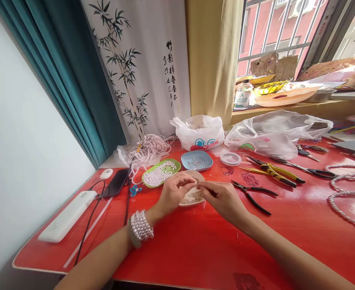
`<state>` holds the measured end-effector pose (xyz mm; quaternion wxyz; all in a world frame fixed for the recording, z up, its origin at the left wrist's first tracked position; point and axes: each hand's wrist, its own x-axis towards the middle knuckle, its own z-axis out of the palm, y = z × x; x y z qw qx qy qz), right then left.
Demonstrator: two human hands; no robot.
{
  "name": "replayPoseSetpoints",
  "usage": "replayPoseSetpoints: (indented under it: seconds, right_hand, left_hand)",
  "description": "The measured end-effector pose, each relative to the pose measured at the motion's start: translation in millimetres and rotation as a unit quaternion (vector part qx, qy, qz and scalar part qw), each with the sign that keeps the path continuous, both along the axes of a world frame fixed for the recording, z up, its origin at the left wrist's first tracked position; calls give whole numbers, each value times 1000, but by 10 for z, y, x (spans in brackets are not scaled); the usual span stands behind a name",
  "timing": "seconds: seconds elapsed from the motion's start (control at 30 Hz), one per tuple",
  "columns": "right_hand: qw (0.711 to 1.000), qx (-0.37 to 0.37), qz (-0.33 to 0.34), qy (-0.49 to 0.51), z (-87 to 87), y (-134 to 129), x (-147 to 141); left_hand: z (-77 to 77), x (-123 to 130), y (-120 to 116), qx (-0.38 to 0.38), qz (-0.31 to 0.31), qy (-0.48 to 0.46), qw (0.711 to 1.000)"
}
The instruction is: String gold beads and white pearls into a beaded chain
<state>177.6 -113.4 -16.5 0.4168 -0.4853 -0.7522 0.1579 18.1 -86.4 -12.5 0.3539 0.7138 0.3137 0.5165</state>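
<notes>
My left hand and my right hand meet fingertip to fingertip over a cream dish of small gold beads. Both are closed in a pinch; whatever sits between the fingertips is too small to make out. A ring and a bracelet of several pearl strands are on the left side. Just behind the hands stand a green dish of white pearl beads and a blue dish with small metal pieces.
Black-handled pliers, yellow-and-black pliers and scissors lie to the right, near a pearl strand. Plastic bags and a heap of pink bead strings line the back. A power bank and phone lie left.
</notes>
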Motion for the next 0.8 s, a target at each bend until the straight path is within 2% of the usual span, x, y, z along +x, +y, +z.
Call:
replayPoseSetpoints:
  seconds: [0.3, 0.63, 0.8]
  right_hand:
    - [1000, -3, 16, -17, -21, 5, 4]
    - [996, -71, 56, -3, -1, 38, -5]
    - [992, -99, 71, 19, -16, 26, -27]
  left_hand:
    - [-10, -14, 3, 62, -6, 40, 997]
    - [-1, -45, 22, 91, 22, 56, 994]
    - [-22, -49, 29, 164, 11, 83, 983]
